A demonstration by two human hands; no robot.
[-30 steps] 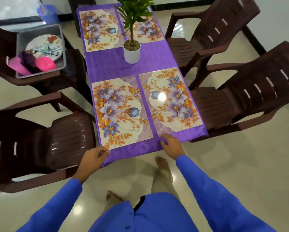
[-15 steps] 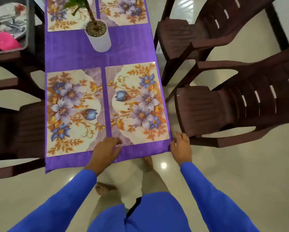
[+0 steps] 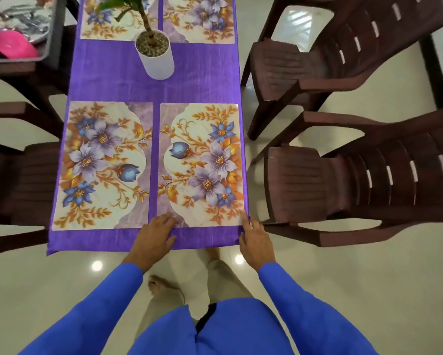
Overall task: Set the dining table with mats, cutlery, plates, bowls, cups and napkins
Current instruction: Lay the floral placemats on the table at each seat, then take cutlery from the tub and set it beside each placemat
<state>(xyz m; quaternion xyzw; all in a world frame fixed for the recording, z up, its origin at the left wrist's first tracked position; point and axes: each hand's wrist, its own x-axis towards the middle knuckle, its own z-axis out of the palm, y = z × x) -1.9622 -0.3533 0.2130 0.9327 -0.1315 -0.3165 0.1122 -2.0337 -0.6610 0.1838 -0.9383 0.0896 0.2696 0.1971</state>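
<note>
- Fingers of your left hand lie straight and spread, flat on the near edge of the near right mat, at its left corner; palm over the purple cloth.
- Your right hand sits at the cloth's near right corner, fingers straight and relaxed, tips touching the same mat's right corner. Neither hand grips anything.
- Near left mat lies just beside it, a narrow purple strip between.
- Two far mats are partly in view at the top edge.
- White plant pot stands upright on bare cloth between the far and near pairs.
- Grey tray at upper left, on a dark surface beside the table, holds a pink bowl, a plate and cutlery.
- Brown chairs stand along both sides.
</note>
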